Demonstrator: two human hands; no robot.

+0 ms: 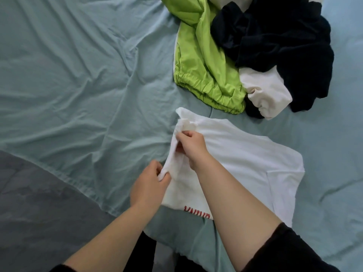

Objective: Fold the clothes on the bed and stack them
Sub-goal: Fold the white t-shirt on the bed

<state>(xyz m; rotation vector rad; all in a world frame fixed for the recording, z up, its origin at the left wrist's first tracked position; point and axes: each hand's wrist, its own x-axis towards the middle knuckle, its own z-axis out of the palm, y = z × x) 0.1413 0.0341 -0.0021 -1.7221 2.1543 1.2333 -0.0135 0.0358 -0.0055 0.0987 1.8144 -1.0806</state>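
White cotton T-shirt with red lettering (235,160) is pinched at one edge by left hand (151,183) and right hand (193,148); no finished stack is seen, and crumpled lime-green, navy and cream garments (245,52) at one o'clock remain unfolded.

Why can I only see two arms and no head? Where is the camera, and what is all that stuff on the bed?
The camera sits on the person's head and looks down, so you see only their arms, like when you look at your own hands. There is no machine here. The left hand and the right hand both pinch one edge of a white T-shirt with red letters, which lies on the pale blue-green bed sheet. Farther away is an unfolded heap: a lime-green garment with a gathered elastic hem, a dark navy garment partly over it, and a cream-white cloth.
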